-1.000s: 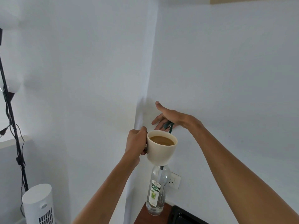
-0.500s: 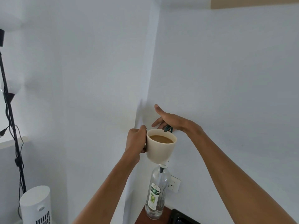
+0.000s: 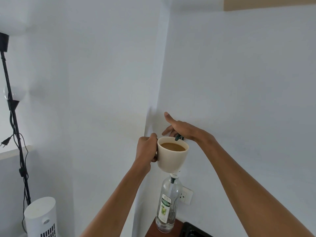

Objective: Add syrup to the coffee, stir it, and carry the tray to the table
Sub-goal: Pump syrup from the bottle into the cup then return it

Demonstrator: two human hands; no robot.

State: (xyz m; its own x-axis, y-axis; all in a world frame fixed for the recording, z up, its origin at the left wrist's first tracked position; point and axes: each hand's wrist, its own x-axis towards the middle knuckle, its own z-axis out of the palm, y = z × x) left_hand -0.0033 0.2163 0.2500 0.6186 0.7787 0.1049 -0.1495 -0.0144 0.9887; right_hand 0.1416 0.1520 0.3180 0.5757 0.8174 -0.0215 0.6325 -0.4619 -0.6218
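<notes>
My left hand (image 3: pixel 147 149) grips the handle of a cream mug (image 3: pixel 171 155) filled with light brown coffee and holds it up in front of the wall corner. Directly under the mug stands a clear syrup bottle (image 3: pixel 166 205) with a green and white label. Its dark green pump head (image 3: pixel 179 138) shows just behind the mug's rim. My right hand (image 3: pixel 181 129) lies flat on top of that pump head, fingers straight and thumb raised. The bottle's neck is partly hidden by the mug.
The bottle stands on a brown wooden surface (image 3: pixel 178 227) beside the corner of a black tray (image 3: pixel 193 231). A white wall socket (image 3: pixel 185 195) sits behind the bottle. At left are a black floor lamp pole (image 3: pixel 16 127) with cables and a white tower fan (image 3: pixel 41 218).
The mug and both hands sit slightly higher above the bottle, showing more of its neck. My right hand stays pressed on the pump head.
</notes>
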